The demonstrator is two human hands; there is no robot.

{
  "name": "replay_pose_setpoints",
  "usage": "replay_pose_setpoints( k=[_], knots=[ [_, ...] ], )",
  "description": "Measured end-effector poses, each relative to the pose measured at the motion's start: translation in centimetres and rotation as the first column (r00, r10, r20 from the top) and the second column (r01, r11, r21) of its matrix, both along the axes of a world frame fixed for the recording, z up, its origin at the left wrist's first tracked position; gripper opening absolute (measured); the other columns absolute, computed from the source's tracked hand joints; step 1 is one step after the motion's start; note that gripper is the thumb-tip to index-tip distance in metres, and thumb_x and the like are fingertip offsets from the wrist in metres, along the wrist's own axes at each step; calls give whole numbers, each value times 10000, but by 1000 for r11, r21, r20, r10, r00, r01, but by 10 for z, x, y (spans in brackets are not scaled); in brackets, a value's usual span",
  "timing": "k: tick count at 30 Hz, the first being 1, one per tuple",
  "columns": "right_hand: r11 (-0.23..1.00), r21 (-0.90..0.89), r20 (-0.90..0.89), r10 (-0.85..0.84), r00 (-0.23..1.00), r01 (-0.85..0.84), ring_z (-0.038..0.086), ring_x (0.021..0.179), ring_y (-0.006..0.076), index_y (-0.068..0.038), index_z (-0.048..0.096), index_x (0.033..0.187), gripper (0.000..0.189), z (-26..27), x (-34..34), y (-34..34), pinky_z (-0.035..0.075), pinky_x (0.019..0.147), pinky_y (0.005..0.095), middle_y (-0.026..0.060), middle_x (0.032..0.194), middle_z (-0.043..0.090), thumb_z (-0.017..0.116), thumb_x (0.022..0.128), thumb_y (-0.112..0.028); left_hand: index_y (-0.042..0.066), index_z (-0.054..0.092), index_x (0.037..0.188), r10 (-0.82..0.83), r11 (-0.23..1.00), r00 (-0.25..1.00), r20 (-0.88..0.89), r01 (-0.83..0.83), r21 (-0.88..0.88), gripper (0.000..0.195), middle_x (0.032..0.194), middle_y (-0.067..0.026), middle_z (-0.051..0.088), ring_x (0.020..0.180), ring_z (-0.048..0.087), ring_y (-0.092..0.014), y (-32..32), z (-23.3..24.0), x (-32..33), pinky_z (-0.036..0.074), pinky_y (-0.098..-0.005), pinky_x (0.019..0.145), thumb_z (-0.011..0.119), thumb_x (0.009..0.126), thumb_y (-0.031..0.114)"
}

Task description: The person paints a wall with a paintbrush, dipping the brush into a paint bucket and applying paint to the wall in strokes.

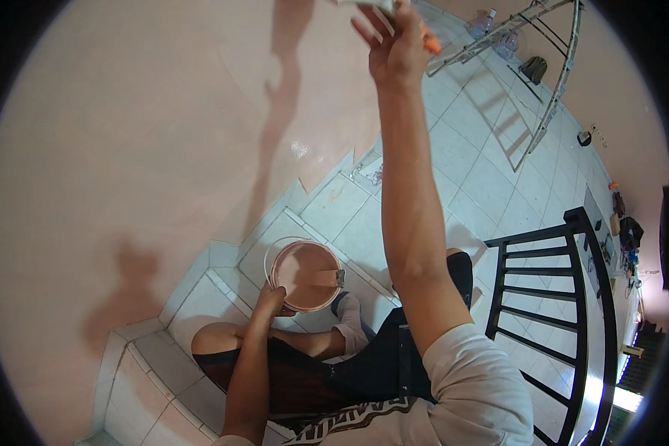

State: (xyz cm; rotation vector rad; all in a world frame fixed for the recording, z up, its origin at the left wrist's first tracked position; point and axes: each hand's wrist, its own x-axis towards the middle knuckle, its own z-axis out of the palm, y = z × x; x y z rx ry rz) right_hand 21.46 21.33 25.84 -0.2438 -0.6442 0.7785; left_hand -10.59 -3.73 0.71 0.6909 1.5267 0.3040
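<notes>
My left hand [274, 301] grips the near left rim of a round bucket [305, 310] of pinkish-peach paint [298, 276], held over the tiled steps. Its thin wire handle [266, 262] hangs to the left side. Across the paint lies a flat paint-coated strip [323, 279], with a grey piece [340, 278] at the bucket's right rim. At the top edge of the view, my raised right hand [398, 47] holds a tool with an orange part [430, 42] and a pale part [368, 3]. The frame cuts this tool off, so its kind is unclear.
A pink wall [145, 139] with tiled skirting [198, 273] runs along the left. Tiled stairs [334, 206] descend before me. A black metal railing [541, 270] stands right. Beyond are a paint-spattered ladder [552, 106], plastic bottles [506, 44] and assorted items [630, 234] along the far wall.
</notes>
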Motion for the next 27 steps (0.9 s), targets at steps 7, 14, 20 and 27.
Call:
replay_pose_setpoints(
  k=[7,14,20,27],
  knots=[
    [756,-648,-156,-4,988,-99,619,928,338,7,515,1074,282,-256,-25,-37,578,679,466,167,1033,581,549,866,-180,53,324,1302,-10,1000,1000,-18,10,26,476,1015,-190,587,666,655,-287,-2,-7,5,576,-376,471,410,839,124],
    [694,-720,45,59,997,-8,649,782,278,27,553,963,227,-218,-39,-24,594,607,404,153,917,605,533,844,-166,30,343,1276,16,998,999,-40,-13,67,443,1000,-183,595,681,656,-287,-5,-5,4,580,-381,488,427,859,152],
    [984,-175,41,29,999,-21,643,897,329,15,514,1049,276,-30,-22,-30,574,695,458,150,974,607,542,855,-179,72,287,1343,-38,999,999,-19,38,16,552,1060,-195,565,705,665,-294,-2,-9,-3,576,-361,448,387,799,78],
    [944,-306,-73,104,992,-122,618,941,332,-13,511,1082,303,-131,-22,-16,544,755,486,160,1080,580,561,859,-212,79,281,1342,-20,1000,1000,-2,20,19,550,1061,-190,563,697,663,-288,-1,-10,3,575,-349,444,376,801,63]
  ],
)
